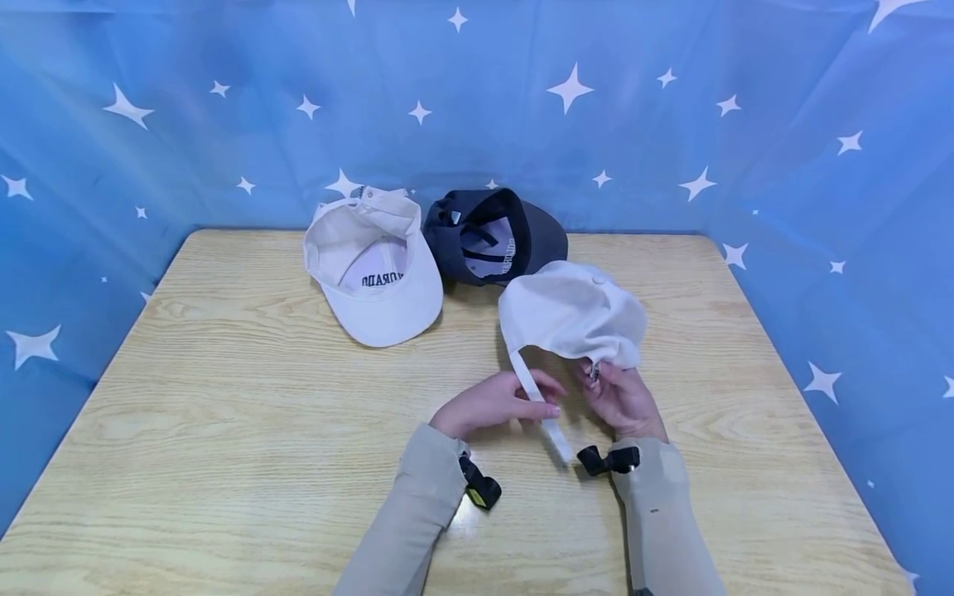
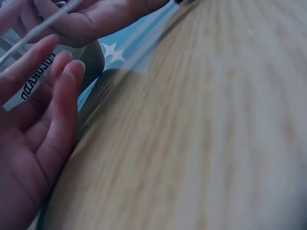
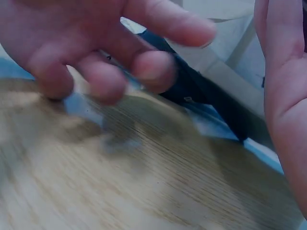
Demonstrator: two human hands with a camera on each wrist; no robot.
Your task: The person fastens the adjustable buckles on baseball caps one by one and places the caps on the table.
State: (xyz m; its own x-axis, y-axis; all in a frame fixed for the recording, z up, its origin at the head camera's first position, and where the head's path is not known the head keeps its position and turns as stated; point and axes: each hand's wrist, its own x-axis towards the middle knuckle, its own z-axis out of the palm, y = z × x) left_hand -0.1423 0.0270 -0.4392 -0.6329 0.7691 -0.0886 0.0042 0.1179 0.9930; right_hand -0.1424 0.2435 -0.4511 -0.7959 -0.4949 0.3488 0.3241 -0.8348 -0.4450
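A white cap [image 1: 570, 310] hangs over the right half of the table, crown up, its loose white strap [image 1: 527, 379] dangling toward the person. The right hand [image 1: 624, 404] pinches its back edge beside a small metal buckle [image 1: 594, 372]. Close to the strap is the left hand [image 1: 492, 404], its fingers loosely spread and the thumb across the strap in the head view. In the left wrist view, the relaxed left fingers [image 2: 64, 96] show the strap passing near them. The right wrist view has the right palm [image 3: 290, 91] along its right edge.
Upside down at the back left lies another white cap [image 1: 387, 310] with lettering inside. Beside it sits a dark navy cap [image 1: 547, 236], also showing its inside. The wooden table [image 1: 224, 414] meets a blue star-patterned cloth [image 1: 492, 74] behind and at both sides.
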